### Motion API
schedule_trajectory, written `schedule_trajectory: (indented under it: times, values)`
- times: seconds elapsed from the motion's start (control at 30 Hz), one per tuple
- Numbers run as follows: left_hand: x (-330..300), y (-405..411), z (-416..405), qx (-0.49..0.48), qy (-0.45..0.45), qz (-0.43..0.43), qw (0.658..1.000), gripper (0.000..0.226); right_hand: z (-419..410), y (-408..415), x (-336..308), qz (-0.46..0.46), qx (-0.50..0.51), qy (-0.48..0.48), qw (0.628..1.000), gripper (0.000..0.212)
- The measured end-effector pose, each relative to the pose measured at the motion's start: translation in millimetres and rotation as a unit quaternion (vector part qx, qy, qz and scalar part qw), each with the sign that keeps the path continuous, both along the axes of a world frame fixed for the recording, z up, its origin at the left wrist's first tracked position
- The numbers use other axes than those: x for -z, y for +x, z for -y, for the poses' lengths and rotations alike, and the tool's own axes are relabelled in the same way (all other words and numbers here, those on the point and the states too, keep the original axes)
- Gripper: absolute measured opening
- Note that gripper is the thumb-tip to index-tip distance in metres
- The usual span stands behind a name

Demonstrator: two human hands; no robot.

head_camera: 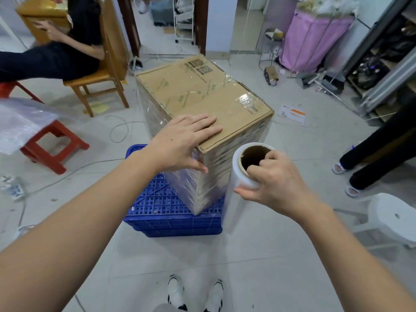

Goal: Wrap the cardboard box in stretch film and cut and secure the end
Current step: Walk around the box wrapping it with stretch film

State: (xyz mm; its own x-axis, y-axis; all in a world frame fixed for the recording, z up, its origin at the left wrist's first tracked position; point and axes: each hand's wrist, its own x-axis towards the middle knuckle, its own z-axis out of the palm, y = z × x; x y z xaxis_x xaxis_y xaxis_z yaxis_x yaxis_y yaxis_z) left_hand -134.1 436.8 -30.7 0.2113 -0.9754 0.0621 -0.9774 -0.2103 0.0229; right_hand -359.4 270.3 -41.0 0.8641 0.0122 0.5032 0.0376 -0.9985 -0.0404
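Centre frame: left hand (184, 140) lies open, flat on the film-wrapped cardboard box (202, 102) (atop a blue crate (162, 206)). Right hand (270, 179) grips the stretch film roll (240, 183).

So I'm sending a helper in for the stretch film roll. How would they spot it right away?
Start at the big cardboard box standing on the blue crate mid-floor. At the box's near right corner, the right hand holds the stretch film roll upright. It is the only clear, glossy cylinder there, with a brown cardboard core open at the top.
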Motion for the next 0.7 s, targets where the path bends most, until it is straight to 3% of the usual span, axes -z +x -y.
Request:
schedule_trajectory:
  times: [0.43,0.7]
  values:
    - [8.7,-14.1,8.4,-0.030,-0.018,0.003,0.999,0.115,-7.9,-4.1,5.5,-0.042,-0.106,0.012,0.993,0.045]
    - [10.3,-16.3,6.0,-0.038,-0.022,0.000,0.999,0.116,-6.9,-5.2,12.9,-0.054,-0.104,-0.020,0.993,0.041]
